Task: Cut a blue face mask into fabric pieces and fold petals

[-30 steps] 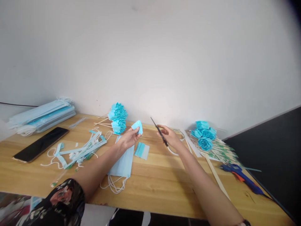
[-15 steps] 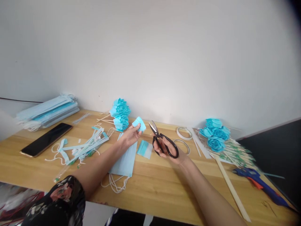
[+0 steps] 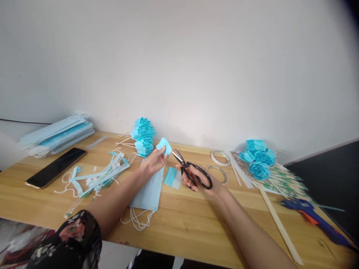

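Got a small blue piece (image 3: 163,145) pinched in the left hand (image 3: 155,161), closed up between thumb and fingers and poking out past the fingertips. Holding it up over the worktop (image 3: 179,233), nearer the back edge, about midway along. Got scissors (image 3: 184,164) in the right hand (image 3: 202,178), just to the right of the piece, with fingers half curled around spread handles. Pointing the blades up and left, right by the piece's right edge. Can't really tell if touching it or not.

Below and between the hands, a blue-and-white square (image 3: 172,178) flat on the worktop. Under the left hand, a mask (image 3: 146,194) with loops (image 3: 141,225) trailing toward the front edge. Just left of that hand, blue roses (image 3: 143,137) by the back edge. Beyond the right hand, tape rolls (image 3: 219,163), then a second bunch (image 3: 259,164). Toward the right edge, a glue gun (image 3: 315,218). Over near the left edge, a phone (image 3: 56,167).
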`<state>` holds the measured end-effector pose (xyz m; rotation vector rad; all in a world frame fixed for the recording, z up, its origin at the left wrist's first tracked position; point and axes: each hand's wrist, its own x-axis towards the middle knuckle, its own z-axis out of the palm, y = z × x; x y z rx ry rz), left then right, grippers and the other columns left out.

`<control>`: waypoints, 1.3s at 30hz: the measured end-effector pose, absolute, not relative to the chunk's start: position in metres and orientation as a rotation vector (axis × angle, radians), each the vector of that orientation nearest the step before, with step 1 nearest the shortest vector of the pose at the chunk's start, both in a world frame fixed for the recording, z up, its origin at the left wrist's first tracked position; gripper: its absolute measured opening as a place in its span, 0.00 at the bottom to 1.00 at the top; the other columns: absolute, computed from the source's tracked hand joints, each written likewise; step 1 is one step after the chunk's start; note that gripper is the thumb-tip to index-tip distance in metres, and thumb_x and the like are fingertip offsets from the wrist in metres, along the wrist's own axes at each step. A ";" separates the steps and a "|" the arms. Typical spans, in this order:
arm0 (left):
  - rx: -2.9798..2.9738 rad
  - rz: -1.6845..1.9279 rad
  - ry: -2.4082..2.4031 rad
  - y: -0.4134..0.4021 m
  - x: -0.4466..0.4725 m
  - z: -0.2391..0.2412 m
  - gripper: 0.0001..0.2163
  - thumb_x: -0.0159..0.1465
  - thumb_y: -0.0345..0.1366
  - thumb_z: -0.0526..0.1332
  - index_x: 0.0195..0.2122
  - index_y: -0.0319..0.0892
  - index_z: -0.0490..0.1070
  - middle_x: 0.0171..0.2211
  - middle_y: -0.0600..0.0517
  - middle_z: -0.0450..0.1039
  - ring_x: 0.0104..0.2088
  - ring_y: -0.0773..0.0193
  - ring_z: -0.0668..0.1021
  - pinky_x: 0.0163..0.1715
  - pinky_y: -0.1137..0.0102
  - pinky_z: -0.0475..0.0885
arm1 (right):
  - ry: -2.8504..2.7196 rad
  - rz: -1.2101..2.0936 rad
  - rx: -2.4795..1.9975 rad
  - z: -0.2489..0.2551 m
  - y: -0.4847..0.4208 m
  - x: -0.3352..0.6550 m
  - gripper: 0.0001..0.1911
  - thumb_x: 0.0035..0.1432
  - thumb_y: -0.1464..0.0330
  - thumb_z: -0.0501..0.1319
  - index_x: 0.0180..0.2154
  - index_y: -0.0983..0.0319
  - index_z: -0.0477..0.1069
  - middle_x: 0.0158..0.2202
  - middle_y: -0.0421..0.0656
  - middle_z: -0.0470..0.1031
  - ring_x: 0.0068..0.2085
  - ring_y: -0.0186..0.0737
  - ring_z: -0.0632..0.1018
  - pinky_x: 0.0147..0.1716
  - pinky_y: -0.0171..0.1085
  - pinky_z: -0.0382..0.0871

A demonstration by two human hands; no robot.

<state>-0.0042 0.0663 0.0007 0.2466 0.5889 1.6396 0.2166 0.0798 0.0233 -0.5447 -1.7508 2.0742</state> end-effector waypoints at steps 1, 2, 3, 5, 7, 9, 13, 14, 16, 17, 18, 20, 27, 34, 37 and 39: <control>0.248 1.636 0.588 0.066 -0.004 0.001 0.04 0.62 0.23 0.61 0.33 0.37 0.71 0.26 0.56 0.75 0.22 0.74 0.78 0.20 0.83 0.73 | -1.752 2.080 -0.545 0.023 0.080 0.216 0.25 0.64 0.53 0.53 0.53 0.63 0.70 0.28 0.42 0.71 0.21 0.29 0.68 0.16 0.29 0.58; 0.248 1.633 0.587 0.066 -0.004 0.002 0.04 0.62 0.23 0.61 0.33 0.37 0.71 0.25 0.56 0.75 0.22 0.74 0.78 0.20 0.83 0.73 | -1.752 2.085 -0.542 0.022 0.080 0.216 0.25 0.64 0.53 0.53 0.53 0.63 0.70 0.28 0.42 0.71 0.21 0.29 0.68 0.16 0.29 0.58; 0.247 1.630 0.587 0.066 -0.003 0.003 0.04 0.62 0.23 0.60 0.33 0.37 0.71 0.25 0.56 0.75 0.22 0.74 0.78 0.20 0.83 0.73 | -1.750 2.093 -0.538 0.021 0.080 0.216 0.26 0.63 0.53 0.54 0.53 0.63 0.70 0.28 0.43 0.71 0.21 0.29 0.68 0.16 0.29 0.59; 0.246 1.630 0.590 0.065 -0.003 0.005 0.05 0.63 0.22 0.59 0.34 0.38 0.71 0.25 0.57 0.75 0.22 0.74 0.78 0.19 0.83 0.73 | -1.743 2.103 -0.531 0.020 0.080 0.216 0.26 0.63 0.52 0.54 0.53 0.62 0.70 0.28 0.43 0.71 0.22 0.30 0.69 0.16 0.29 0.59; 0.251 1.634 0.598 0.064 -0.002 0.006 0.05 0.63 0.22 0.59 0.34 0.38 0.70 0.25 0.57 0.75 0.22 0.74 0.78 0.19 0.83 0.73 | -1.736 2.108 -0.527 0.019 0.080 0.216 0.26 0.62 0.52 0.55 0.53 0.62 0.70 0.29 0.43 0.72 0.23 0.30 0.69 0.17 0.29 0.59; 0.270 1.633 0.613 0.064 -0.001 0.007 0.05 0.62 0.22 0.60 0.34 0.38 0.70 0.25 0.57 0.75 0.22 0.74 0.77 0.19 0.83 0.73 | -1.733 2.109 -0.527 0.018 0.081 0.215 0.26 0.62 0.52 0.55 0.53 0.62 0.70 0.29 0.42 0.72 0.22 0.29 0.69 0.17 0.29 0.59; 0.330 1.622 0.645 0.063 0.001 0.007 0.04 0.61 0.23 0.61 0.33 0.37 0.70 0.25 0.56 0.75 0.22 0.74 0.77 0.19 0.82 0.72 | -1.724 2.114 -0.526 0.016 0.082 0.215 0.27 0.62 0.51 0.54 0.54 0.62 0.70 0.28 0.42 0.72 0.20 0.29 0.68 0.16 0.29 0.59; 0.351 1.618 0.648 0.062 0.002 0.007 0.03 0.61 0.23 0.62 0.33 0.37 0.70 0.25 0.55 0.75 0.22 0.73 0.77 0.20 0.82 0.73 | -1.723 2.115 -0.517 0.016 0.083 0.215 0.27 0.63 0.51 0.53 0.53 0.62 0.70 0.28 0.42 0.72 0.20 0.29 0.68 0.16 0.29 0.59; 0.410 1.605 0.646 0.062 0.003 0.005 0.03 0.59 0.24 0.64 0.32 0.37 0.71 0.26 0.55 0.75 0.23 0.73 0.77 0.22 0.81 0.74 | -1.719 2.114 -0.502 0.015 0.083 0.215 0.26 0.63 0.52 0.53 0.53 0.62 0.70 0.28 0.42 0.72 0.20 0.28 0.68 0.17 0.29 0.60; 0.441 1.598 0.644 0.061 0.004 0.005 0.04 0.59 0.25 0.65 0.32 0.37 0.71 0.26 0.55 0.75 0.23 0.73 0.77 0.23 0.80 0.74 | -1.716 2.114 -0.501 0.015 0.083 0.215 0.26 0.63 0.52 0.53 0.53 0.62 0.70 0.28 0.42 0.72 0.20 0.28 0.68 0.17 0.29 0.60; 0.468 1.590 0.642 0.060 0.005 0.004 0.04 0.58 0.26 0.66 0.32 0.36 0.71 0.26 0.55 0.75 0.24 0.72 0.77 0.24 0.80 0.74 | -1.710 2.112 -0.507 0.015 0.083 0.215 0.26 0.63 0.52 0.53 0.53 0.62 0.70 0.28 0.42 0.72 0.20 0.28 0.68 0.16 0.29 0.59; 0.508 1.573 0.644 0.059 0.007 0.004 0.05 0.57 0.27 0.67 0.32 0.36 0.72 0.26 0.54 0.75 0.24 0.72 0.77 0.26 0.78 0.75 | -1.699 2.109 -0.515 0.014 0.083 0.214 0.26 0.63 0.52 0.53 0.53 0.63 0.70 0.29 0.42 0.72 0.20 0.29 0.69 0.16 0.29 0.59; 0.561 1.556 0.651 0.056 0.012 0.004 0.09 0.52 0.29 0.71 0.32 0.35 0.73 0.27 0.53 0.76 0.26 0.70 0.77 0.29 0.75 0.77 | -1.695 2.107 -0.497 0.008 0.085 0.212 0.29 0.63 0.49 0.51 0.52 0.64 0.68 0.27 0.42 0.72 0.17 0.28 0.66 0.16 0.29 0.58; 0.656 1.523 0.662 0.056 0.014 0.002 0.10 0.53 0.32 0.71 0.33 0.34 0.74 0.28 0.50 0.77 0.26 0.67 0.79 0.30 0.74 0.76 | -1.605 2.103 -0.548 0.016 0.078 0.209 0.27 0.61 0.50 0.54 0.51 0.63 0.69 0.26 0.41 0.71 0.18 0.29 0.66 0.16 0.30 0.57; 0.648 1.541 0.675 0.057 0.014 0.001 0.10 0.54 0.32 0.71 0.33 0.34 0.74 0.29 0.49 0.77 0.27 0.67 0.79 0.30 0.74 0.76 | -1.513 2.093 -0.564 0.020 0.074 0.206 0.27 0.59 0.50 0.57 0.50 0.63 0.70 0.24 0.39 0.67 0.20 0.30 0.65 0.14 0.29 0.54; 0.625 1.563 0.686 0.058 0.014 0.000 0.09 0.54 0.32 0.70 0.33 0.34 0.74 0.29 0.50 0.77 0.27 0.68 0.78 0.31 0.74 0.76 | -1.470 2.087 -0.569 0.020 0.074 0.205 0.26 0.59 0.50 0.58 0.49 0.63 0.70 0.23 0.38 0.65 0.20 0.29 0.64 0.13 0.28 0.53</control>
